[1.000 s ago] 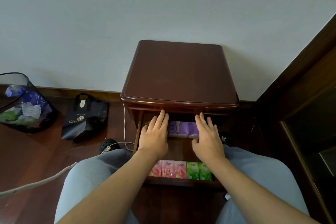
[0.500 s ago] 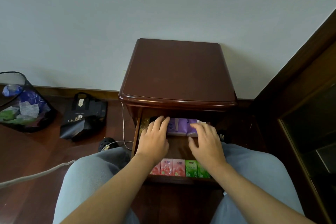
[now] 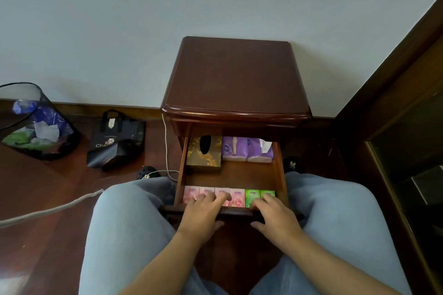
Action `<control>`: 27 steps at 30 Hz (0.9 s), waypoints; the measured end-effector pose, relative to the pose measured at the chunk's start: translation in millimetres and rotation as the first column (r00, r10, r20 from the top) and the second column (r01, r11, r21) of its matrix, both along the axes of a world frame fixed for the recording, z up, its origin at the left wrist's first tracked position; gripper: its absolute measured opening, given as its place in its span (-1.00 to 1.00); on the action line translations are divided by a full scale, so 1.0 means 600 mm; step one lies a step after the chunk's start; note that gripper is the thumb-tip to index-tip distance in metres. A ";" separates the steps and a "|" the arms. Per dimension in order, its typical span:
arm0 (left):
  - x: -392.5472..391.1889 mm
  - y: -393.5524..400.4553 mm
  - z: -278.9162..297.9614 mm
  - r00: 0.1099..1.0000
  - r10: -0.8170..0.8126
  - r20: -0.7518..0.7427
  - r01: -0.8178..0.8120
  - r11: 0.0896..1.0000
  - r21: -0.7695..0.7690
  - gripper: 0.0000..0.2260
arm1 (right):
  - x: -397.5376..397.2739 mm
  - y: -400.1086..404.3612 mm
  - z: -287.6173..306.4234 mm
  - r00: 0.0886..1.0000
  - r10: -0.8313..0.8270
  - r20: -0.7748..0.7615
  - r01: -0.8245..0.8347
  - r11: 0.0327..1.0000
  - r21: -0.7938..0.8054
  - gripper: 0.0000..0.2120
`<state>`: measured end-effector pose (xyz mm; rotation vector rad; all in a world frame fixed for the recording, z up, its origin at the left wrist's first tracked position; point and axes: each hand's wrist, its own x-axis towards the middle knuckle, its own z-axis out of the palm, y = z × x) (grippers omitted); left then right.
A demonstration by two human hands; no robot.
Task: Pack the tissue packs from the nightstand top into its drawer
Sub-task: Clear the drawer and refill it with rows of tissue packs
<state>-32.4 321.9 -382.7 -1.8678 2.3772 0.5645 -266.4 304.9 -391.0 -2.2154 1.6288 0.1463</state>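
Packing looks finished: both hands, left point(image 3: 201, 214) and right point(image 3: 275, 215), rest fingers-extended on the drawer point(image 3: 236, 212) front over the packs point(image 3: 229, 196) (nightstand point(image 3: 236, 74) bare), closing likely next.

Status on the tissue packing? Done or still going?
Done: nightstand top shows no packs; the drawer holds pink packs and green packs in front, purple packs and a gold tissue box behind. In hand: left hand and right hand rest on the drawer's front edge. Left: likely just closing the open drawer.
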 end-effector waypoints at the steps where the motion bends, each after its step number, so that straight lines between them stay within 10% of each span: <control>1: 0.002 -0.001 -0.001 1.000 -0.001 0.024 0.001 1.000 -0.006 -0.50 | -0.002 0.001 -0.001 1.000 -0.008 -0.001 0.008 1.000 -0.004 -0.59; 27: 0.013 -0.032 -0.003 0.999 -0.012 0.051 0.025 0.967 -0.254 -0.72 | 0.013 -0.035 -0.003 0.982 -0.170 0.089 0.183 0.967 -0.179 -0.77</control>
